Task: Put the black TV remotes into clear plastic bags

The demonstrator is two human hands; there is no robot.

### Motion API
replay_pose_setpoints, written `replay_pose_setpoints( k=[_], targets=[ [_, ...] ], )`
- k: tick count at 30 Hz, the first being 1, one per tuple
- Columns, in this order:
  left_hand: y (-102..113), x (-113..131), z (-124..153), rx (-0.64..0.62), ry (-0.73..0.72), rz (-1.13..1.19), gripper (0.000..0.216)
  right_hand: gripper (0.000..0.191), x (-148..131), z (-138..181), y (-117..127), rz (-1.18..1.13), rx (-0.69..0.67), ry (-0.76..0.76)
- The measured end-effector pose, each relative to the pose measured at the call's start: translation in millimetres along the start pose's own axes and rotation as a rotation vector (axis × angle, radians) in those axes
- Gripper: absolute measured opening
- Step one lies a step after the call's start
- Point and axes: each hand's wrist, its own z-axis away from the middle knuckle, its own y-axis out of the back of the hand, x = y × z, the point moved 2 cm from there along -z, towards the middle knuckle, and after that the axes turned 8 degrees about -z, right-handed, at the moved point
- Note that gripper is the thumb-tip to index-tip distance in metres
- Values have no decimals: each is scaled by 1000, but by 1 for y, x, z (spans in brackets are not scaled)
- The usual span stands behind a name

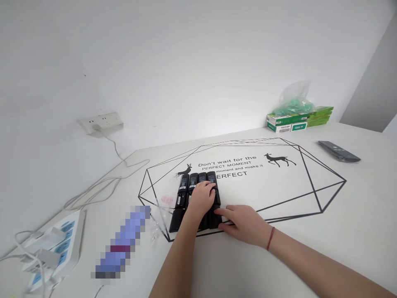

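Observation:
Several long black remote-like devices [187, 191] lie side by side on the white table [310, 231], near the printed geometric lines. My left hand [203, 198] lies flat on top of this row, fingers stretched forward and close together. My right hand [245, 225] rests on the table at the row's right side, fingers extended and touching the near end of the rightmost device. A red string circles my right wrist. Neither hand grips anything.
A white power strip [54, 246] with plugs and cables sits at the near left, and a wall socket [101, 122] is behind it. Clear plastic wrappers [158, 219] lie left of the devices. Green boxes with a plastic bag [299, 116] stand at the back right, near another black device [338, 151].

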Motion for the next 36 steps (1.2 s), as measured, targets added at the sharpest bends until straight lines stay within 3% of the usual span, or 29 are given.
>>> replay_pose_setpoints(
  k=[7, 11, 15, 19, 22, 25, 28, 30, 33, 36],
  targets=[
    [-3, 0, 1, 21, -4, -26, 36, 31, 4, -1, 1, -84, 22, 25],
    [-9, -4, -1, 44, -58, -58, 38, 23, 45, -7, 30, -75, 188, -13],
    [-20, -15, -5, 115, -93, -45, 40, 21, 133, 10, 87, 98, 423, -313],
    [-27, -24, -9, 150, -124, -35, 41, 28, 213, 61, 142, 269, 714, -742],
    [-27, -26, -9, 160, -128, -46, 41, 40, 250, 95, 168, 327, 878, -1010],
    [-25, -26, -8, 155, -116, -60, 41, 54, 273, 113, 184, 328, 946, -1177],
    [-25, -27, -8, 160, -101, -53, 40, 60, 290, 119, 197, 301, 935, -1234],
    [-26, -29, -8, 161, -91, -51, 40, 52, 296, 120, 205, 278, 914, -1227],
    [-28, -33, -7, 155, -80, -61, 41, 39, 298, 117, 211, 237, 901, -1156],
    [-29, -30, -7, 181, -88, -65, 40, 38, 286, 105, 207, 167, 920, -1046]
  ],
)
